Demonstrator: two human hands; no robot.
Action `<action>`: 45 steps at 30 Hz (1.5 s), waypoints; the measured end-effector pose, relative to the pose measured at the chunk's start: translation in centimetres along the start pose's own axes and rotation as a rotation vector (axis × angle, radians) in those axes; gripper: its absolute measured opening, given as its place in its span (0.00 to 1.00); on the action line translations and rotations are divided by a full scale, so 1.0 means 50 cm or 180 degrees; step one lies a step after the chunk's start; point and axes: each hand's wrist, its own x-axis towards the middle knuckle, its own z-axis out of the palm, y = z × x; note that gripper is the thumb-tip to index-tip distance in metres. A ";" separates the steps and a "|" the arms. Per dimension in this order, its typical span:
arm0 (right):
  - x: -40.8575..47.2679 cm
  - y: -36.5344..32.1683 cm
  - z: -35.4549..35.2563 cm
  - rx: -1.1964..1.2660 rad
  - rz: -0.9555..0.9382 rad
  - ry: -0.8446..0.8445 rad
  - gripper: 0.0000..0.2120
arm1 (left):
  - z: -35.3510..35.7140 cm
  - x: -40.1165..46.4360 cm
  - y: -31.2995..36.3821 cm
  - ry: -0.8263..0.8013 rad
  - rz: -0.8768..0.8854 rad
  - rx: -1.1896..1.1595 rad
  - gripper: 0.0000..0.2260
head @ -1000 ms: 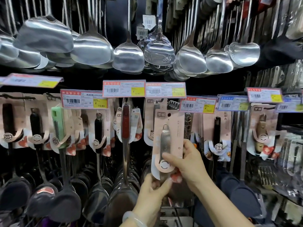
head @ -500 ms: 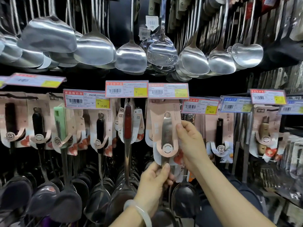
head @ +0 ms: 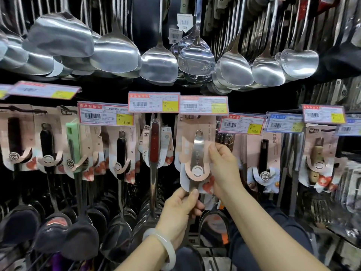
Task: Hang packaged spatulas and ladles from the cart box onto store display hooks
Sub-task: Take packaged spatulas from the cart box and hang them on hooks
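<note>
My right hand [head: 224, 169] pinches the right edge of the pink card package with a steel-handled utensil [head: 196, 151], which sits high on the display just under the white price tag [head: 204, 105]. My left hand [head: 182, 214] grips the steel shaft below the card (the hook itself is hidden).

One head-worn wide-angle camera is giving the only view. It is facing forward and level at the price tag marked 6.90 [head: 154, 102], which is sitting near the frame's centre, close enough for its barcode to be showing. Above that tag the lens is taking in hanging steel ladles [head: 159, 63]; below it, forearms are entering from the bottom edge. Edges left and right of the tag are bending and blurring.
</note>
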 end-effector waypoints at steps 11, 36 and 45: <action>0.014 -0.014 -0.004 0.0055 0.0186 0.0052 0.09 | 0.017 0.012 -0.004 0.0082 0.0004 -0.0067 0.04; 0.055 0.036 -0.007 -0.3614 -0.1100 -0.0735 0.35 | 0.007 0.122 -0.055 0.0219 -0.0250 -0.0292 0.05; 0.093 0.064 0.005 -0.3770 -0.0916 -0.0703 0.34 | -0.016 0.174 -0.068 0.0408 -0.0124 -0.0419 0.04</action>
